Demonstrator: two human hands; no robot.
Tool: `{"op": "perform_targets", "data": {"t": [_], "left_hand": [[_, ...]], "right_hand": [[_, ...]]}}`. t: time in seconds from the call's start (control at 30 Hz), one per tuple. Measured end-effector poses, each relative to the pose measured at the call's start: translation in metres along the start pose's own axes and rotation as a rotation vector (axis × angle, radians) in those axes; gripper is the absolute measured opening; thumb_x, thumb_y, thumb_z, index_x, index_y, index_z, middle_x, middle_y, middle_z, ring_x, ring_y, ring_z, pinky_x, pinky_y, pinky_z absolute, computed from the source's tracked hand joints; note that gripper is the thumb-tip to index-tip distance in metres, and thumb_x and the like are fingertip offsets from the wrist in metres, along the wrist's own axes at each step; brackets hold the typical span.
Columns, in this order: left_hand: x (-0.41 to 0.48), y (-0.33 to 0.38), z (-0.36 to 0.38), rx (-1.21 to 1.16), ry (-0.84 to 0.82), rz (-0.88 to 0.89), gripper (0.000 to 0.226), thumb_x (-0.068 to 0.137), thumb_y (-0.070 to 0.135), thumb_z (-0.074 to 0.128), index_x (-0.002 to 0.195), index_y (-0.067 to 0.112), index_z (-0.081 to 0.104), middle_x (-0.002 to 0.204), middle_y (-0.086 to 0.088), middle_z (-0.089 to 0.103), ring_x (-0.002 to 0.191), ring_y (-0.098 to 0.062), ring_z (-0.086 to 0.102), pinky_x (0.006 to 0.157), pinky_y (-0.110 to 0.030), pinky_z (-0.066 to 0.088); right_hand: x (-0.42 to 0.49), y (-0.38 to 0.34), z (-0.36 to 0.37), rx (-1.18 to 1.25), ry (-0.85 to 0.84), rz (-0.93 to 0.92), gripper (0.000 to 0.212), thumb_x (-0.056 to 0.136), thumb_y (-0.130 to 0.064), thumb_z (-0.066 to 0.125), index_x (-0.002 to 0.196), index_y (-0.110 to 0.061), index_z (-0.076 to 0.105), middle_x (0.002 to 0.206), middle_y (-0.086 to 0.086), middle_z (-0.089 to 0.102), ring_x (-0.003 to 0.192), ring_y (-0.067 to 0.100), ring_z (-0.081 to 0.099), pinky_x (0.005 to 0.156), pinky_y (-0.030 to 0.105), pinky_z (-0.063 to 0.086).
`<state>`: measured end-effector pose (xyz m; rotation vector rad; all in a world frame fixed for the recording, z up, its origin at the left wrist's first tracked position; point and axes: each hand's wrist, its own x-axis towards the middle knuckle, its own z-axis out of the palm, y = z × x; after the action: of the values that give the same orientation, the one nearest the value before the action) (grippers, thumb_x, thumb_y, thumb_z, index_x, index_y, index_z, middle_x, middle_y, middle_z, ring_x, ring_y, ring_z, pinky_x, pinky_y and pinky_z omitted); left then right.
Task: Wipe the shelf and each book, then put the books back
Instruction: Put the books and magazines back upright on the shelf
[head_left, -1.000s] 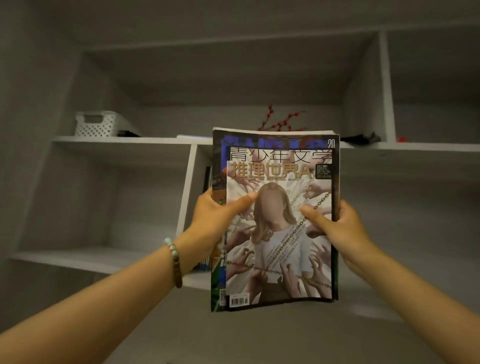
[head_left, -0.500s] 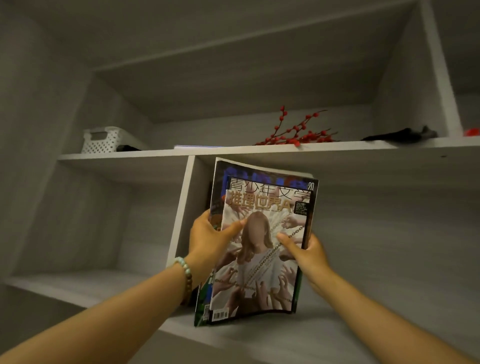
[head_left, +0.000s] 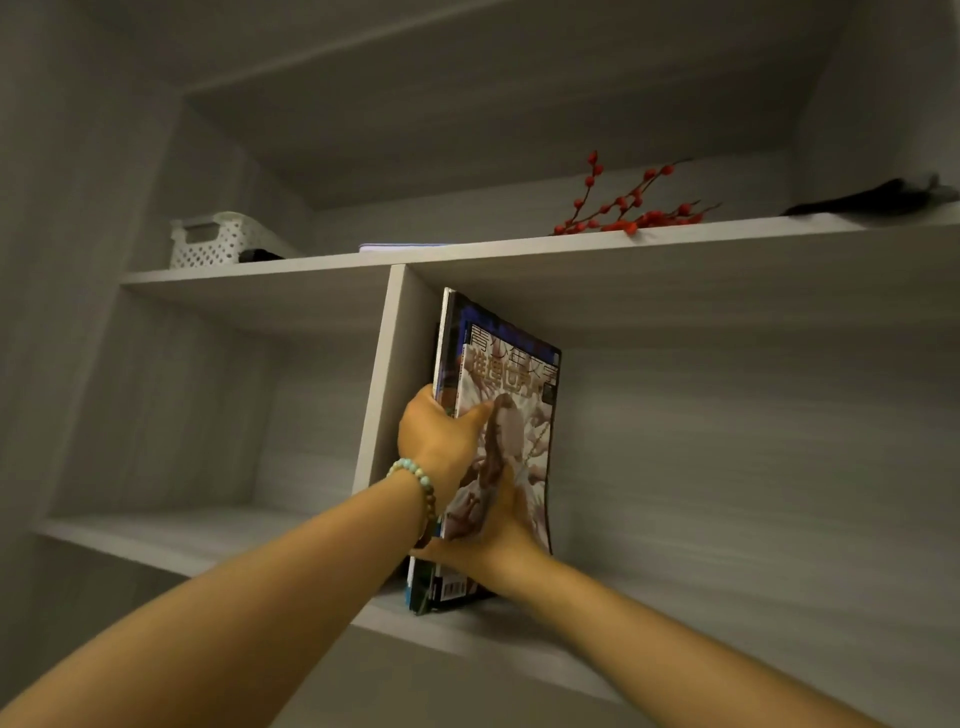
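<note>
Head view: a stack of magazines (head_left: 524, 395) stands upright in the shelf (head_left: 519, 639) compartment to the right of the vertical divider (head_left: 384, 389). Its bottom edge is on the board and its spine is close against the divider.

The left hand (head_left: 434, 441), a bead bracelet (head_left: 421, 483) on its wrist, grips the stack at the spine edge. The thumb is pressed on the front cover and the other fingers are curled out of sight behind it.

Just below, the right hand (head_left: 506, 535) lies against the lower cover. Its fingers (head_left: 500, 483) look laid straight and together up the page, with the thumb reaching left under the other wrist.

Up and well to the left of the fingers, a white perforated basket (head_left: 218, 244) sits on the upper board. Its contents are hidden from this low angle, and a small dark object (head_left: 260, 254) lies just beside it.

Directly above the fingers lies a thin flat book (head_left: 400, 247). Up and to the right are a red berry sprig (head_left: 623, 213) and, farther right, a dark cloth (head_left: 872, 200).
</note>
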<state>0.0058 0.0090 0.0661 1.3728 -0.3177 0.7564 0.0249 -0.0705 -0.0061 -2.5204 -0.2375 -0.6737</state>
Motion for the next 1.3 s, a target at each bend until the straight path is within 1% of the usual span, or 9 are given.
{"op": "perform_targets", "data": {"t": [0.13, 0.33, 0.53, 0.6, 0.7, 0.9, 1.03, 1.2, 1.3], "left_hand": [[0.005, -0.005, -0.002, 0.088, 0.02, 0.003, 0.03, 0.083, 0.03, 0.07, 0.108, 0.016, 0.059, 0.098, -0.003, 0.068, 0.085, -0.02, 0.066, 0.078, -0.038, 0.057], [0.01, -0.008, -0.031, 0.283, -0.37, 0.162, 0.035, 0.092, 0.026, 0.06, 0.124, 0.015, 0.05, 0.116, -0.004, 0.064, 0.1, -0.016, 0.064, 0.087, -0.034, 0.054], [-0.006, -0.023, -0.053, 0.719, -0.497, 0.564, 0.071, 0.097, 0.014, 0.044, 0.151, 0.029, 0.001, 0.148, 0.009, 0.023, 0.113, -0.01, 0.053, 0.09, -0.021, 0.049], [-0.007, -0.03, -0.05, 0.918, -0.534, 0.628, 0.077, 0.097, 0.007, 0.04, 0.148, 0.026, -0.014, 0.158, 0.011, -0.008, 0.142, -0.013, 0.02, 0.113, -0.024, 0.027], [-0.004, -0.04, -0.04, 1.01, -0.543, 0.649, 0.067, 0.102, 0.019, 0.03, 0.141, 0.029, -0.023, 0.147, 0.015, -0.03, 0.143, -0.009, -0.015, 0.119, -0.029, -0.001], [0.005, -0.052, -0.032, 1.14, -0.449, 0.682, 0.061, 0.102, 0.038, 0.021, 0.146, 0.026, -0.019, 0.153, 0.01, -0.026, 0.143, -0.008, -0.017, 0.111, -0.024, -0.013], [0.005, -0.049, -0.034, 1.116, -0.485, 0.645, 0.064, 0.101, 0.042, 0.024, 0.148, 0.025, -0.016, 0.154, 0.01, -0.024, 0.143, -0.008, -0.016, 0.113, -0.026, -0.009], [0.001, -0.052, -0.036, 0.95, -0.531, 0.565, 0.065, 0.101, 0.042, 0.026, 0.147, 0.025, -0.016, 0.155, 0.011, -0.022, 0.143, -0.005, -0.016, 0.115, -0.024, -0.005], [0.002, -0.053, -0.034, 0.975, -0.506, 0.558, 0.066, 0.101, 0.04, 0.027, 0.147, 0.023, -0.017, 0.156, 0.009, -0.021, 0.143, -0.006, -0.014, 0.114, -0.023, -0.004]], "right_hand": [[0.016, -0.001, 0.017, 0.076, -0.011, -0.058, 0.139, 0.059, -0.067, 0.071, 0.146, -0.02, -0.026, 0.159, 0.007, -0.014, 0.146, 0.029, -0.005, 0.118, 0.044, 0.004], [0.025, 0.009, 0.009, 0.286, -0.045, -0.169, 0.148, 0.048, -0.058, 0.078, 0.144, -0.024, -0.029, 0.157, -0.002, 0.001, 0.145, 0.018, 0.011, 0.118, 0.043, 0.021], [0.037, 0.033, -0.02, 0.306, -0.197, -0.273, 0.127, 0.07, -0.018, 0.084, 0.144, -0.028, -0.018, 0.15, -0.004, 0.024, 0.137, 0.01, 0.028, 0.109, 0.023, 0.031], [0.043, 0.035, -0.024, 0.274, -0.219, -0.308, 0.113, 0.073, -0.015, 0.082, 0.134, -0.045, -0.009, 0.14, -0.018, 0.025, 0.133, 0.004, 0.024, 0.107, 0.016, 0.025], [0.044, 0.032, -0.02, 0.249, -0.193, -0.342, 0.108, 0.075, -0.015, 0.079, 0.117, -0.052, -0.013, 0.133, -0.023, 0.016, 0.133, 0.003, 0.019, 0.108, 0.015, 0.022], [0.046, 0.042, -0.02, 0.293, -0.239, -0.324, 0.135, 0.07, -0.027, 0.083, 0.143, -0.025, -0.03, 0.157, -0.006, -0.009, 0.145, 0.014, 0.007, 0.116, 0.026, 0.022], [0.043, 0.041, -0.021, 0.338, -0.278, -0.304, 0.131, 0.074, -0.022, 0.08, 0.14, -0.032, -0.033, 0.158, -0.002, 0.002, 0.144, 0.021, 0.018, 0.113, 0.033, 0.031], [0.039, 0.039, -0.023, 0.318, -0.227, -0.329, 0.12, 0.077, -0.015, 0.077, 0.134, -0.038, -0.027, 0.143, -0.019, 0.004, 0.135, 0.001, 0.01, 0.105, 0.011, 0.024], [0.043, 0.037, -0.025, 0.302, -0.229, -0.343, 0.117, 0.079, -0.013, 0.075, 0.128, -0.044, -0.026, 0.153, -0.013, -0.002, 0.142, 0.01, 0.009, 0.111, 0.022, 0.025]]}}
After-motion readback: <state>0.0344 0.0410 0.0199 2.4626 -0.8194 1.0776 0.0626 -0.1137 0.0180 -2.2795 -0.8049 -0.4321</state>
